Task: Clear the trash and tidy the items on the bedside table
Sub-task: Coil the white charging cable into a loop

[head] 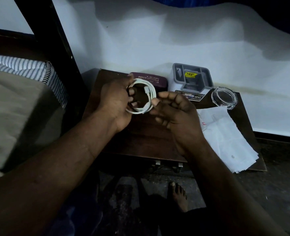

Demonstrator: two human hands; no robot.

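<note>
A white cable [151, 92] is coiled into a loop above the dark wooden bedside table [144, 138]. My left hand [115, 101] grips the left side of the coil, fingers curled through the loop. My right hand [173, 111] pinches the coil's right edge between thumb and forefinger. Behind the coil a maroon glasses case [155, 79] lies on the table. A grey organiser box [191, 77] with a yellow sticker stands to its right.
A clear round glass dish [224, 97] sits at the table's back right. White papers [226, 138] lie over the right front edge. A bed with a striped pillow [21, 67] and dark frame post is at the left. My bare foot [179, 196] is on the floor below.
</note>
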